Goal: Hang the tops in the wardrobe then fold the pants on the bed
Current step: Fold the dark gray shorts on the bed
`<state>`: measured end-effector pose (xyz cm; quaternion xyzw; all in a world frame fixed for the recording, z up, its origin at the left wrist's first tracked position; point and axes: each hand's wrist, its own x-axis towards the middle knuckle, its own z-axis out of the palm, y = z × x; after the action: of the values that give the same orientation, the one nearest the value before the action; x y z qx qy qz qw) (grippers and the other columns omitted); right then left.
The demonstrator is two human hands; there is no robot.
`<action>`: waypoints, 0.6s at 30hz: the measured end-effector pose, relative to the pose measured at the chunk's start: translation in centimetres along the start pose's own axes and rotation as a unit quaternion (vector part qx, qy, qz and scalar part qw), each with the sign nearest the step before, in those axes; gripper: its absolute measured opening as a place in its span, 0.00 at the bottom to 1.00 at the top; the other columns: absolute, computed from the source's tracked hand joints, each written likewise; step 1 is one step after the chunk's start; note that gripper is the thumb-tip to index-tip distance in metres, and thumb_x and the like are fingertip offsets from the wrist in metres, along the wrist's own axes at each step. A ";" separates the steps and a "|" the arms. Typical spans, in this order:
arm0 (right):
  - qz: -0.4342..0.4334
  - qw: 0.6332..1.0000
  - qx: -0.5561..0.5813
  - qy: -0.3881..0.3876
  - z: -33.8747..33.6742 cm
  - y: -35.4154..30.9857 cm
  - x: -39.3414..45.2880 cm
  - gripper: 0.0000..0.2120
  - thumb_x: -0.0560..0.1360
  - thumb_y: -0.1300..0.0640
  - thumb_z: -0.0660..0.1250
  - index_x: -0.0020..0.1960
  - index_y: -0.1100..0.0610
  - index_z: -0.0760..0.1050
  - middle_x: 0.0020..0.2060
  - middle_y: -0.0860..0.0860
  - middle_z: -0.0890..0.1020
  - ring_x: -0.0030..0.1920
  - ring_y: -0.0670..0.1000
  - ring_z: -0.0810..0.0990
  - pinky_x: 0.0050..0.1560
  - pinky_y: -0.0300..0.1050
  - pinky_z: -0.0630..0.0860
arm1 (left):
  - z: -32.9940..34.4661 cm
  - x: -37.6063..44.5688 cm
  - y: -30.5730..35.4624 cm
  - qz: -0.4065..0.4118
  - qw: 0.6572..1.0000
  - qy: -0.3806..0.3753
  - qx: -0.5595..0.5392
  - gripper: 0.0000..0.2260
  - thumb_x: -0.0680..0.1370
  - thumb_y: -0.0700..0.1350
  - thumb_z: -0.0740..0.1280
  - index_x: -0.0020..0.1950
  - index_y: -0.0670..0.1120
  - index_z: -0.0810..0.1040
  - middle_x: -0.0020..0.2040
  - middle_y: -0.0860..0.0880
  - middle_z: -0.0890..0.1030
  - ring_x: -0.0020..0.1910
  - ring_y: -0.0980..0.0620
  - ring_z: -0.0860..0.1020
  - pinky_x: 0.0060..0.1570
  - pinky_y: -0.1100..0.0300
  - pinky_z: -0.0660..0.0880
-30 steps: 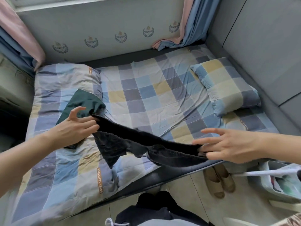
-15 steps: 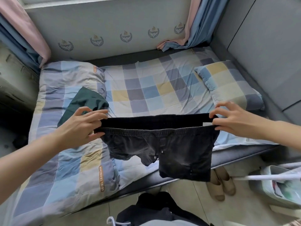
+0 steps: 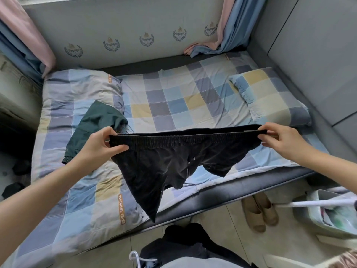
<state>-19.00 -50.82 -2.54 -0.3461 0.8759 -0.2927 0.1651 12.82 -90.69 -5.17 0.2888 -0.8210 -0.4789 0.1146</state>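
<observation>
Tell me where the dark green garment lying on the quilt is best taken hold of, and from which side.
Probably the cuffed end of the dark green garment, pinched by the fingers from the near left. That gathered edge lies flat and exposed on the quilt, whereas the far end is bunched, and black shorts held by left hand and right hand hang beside it.

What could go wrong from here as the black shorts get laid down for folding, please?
The shorts are held only by pinches at the waistband ends, left hand and right hand, so a corner could slip. One leg hangs twisted past the bed edge and may fold creased. Lowered leftward, they could land on the green garment.
</observation>
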 end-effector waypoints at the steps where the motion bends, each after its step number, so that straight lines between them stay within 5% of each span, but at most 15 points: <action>1: 0.003 1.000 0.019 -0.004 0.0 -0.2 0.0 0.09 0.76 0.59 0.67 0.44 0.45 0.76 0.36 0.49 0.84 0.40 0.48 0.84 0.50 0.53 0.81 | -0.1 0.0 0.0 0.002 1.000 0.002 -0.007 0.16 0.69 0.38 0.78 0.43 0.48 0.71 0.37 0.46 0.77 0.30 0.59 0.75 0.28 0.68 0.72; 5: 0.011 0.997 0.078 -0.010 0.6 -1.5 0.3 0.11 0.78 0.62 0.63 0.47 0.45 0.72 0.37 0.66 0.80 0.39 0.66 0.77 0.50 0.62 0.78 | -0.7 -0.2 -0.7 -0.001 0.998 -0.052 -0.026 0.33 0.66 0.36 0.80 0.60 0.62 0.70 0.43 0.46 0.79 0.38 0.55 0.80 0.37 0.65 0.77; 7: 0.011 0.990 0.136 -0.021 1.0 -2.4 0.5 0.17 0.79 0.65 0.60 0.52 0.42 0.72 0.41 0.71 0.77 0.37 0.62 0.73 0.46 0.56 0.74 | -0.8 -0.2 -1.5 0.008 0.993 -0.110 0.047 0.37 0.64 0.36 0.81 0.64 0.65 0.71 0.49 0.50 0.79 0.47 0.59 0.80 0.46 0.67 0.75; 10: 0.026 0.976 0.213 -0.033 1.8 -3.2 0.8 0.25 0.80 0.66 0.59 0.65 0.38 0.69 0.43 0.62 0.83 0.43 0.52 0.80 0.51 0.40 0.77 | -0.7 -0.2 -2.6 0.021 0.974 -0.183 0.131 0.28 0.66 0.37 0.80 0.55 0.64 0.77 0.59 0.61 0.76 0.55 0.64 0.76 0.53 0.68 0.71; 12: 0.063 0.971 0.229 -0.012 2.6 -2.8 1.4 0.22 0.80 0.65 0.59 0.69 0.45 0.69 0.44 0.58 0.84 0.45 0.48 0.81 0.52 0.36 0.77 | -0.5 -0.1 -3.2 0.005 0.973 -0.199 0.115 0.25 0.68 0.37 0.79 0.52 0.65 0.80 0.57 0.64 0.79 0.51 0.65 0.79 0.47 0.72 0.73; 15: 0.134 0.961 0.242 0.007 3.8 -1.6 2.0 0.12 0.81 0.62 0.60 0.61 0.60 0.76 0.42 0.48 0.83 0.41 0.40 0.81 0.45 0.35 0.77 | 0.0 -0.6 -3.4 -0.078 0.979 -0.187 -0.037 0.15 0.70 0.38 0.76 0.49 0.59 0.85 0.46 0.53 0.86 0.44 0.55 0.83 0.41 0.68 0.76; 18: 0.131 0.960 0.245 -0.017 4.3 -0.2 1.6 0.09 0.81 0.58 0.59 0.53 0.50 0.77 0.37 0.46 0.83 0.38 0.42 0.80 0.41 0.40 0.76 | 1.0 -1.7 -3.7 -0.162 0.957 -0.209 -0.116 0.14 0.73 0.50 0.75 0.57 0.52 0.82 0.50 0.47 0.85 0.45 0.49 0.82 0.43 0.58 0.76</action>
<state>-17.93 -53.80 -5.87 -0.1821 0.8120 -0.4688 0.2963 15.10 -90.35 -8.65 0.2963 -0.7076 -0.6327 -0.1057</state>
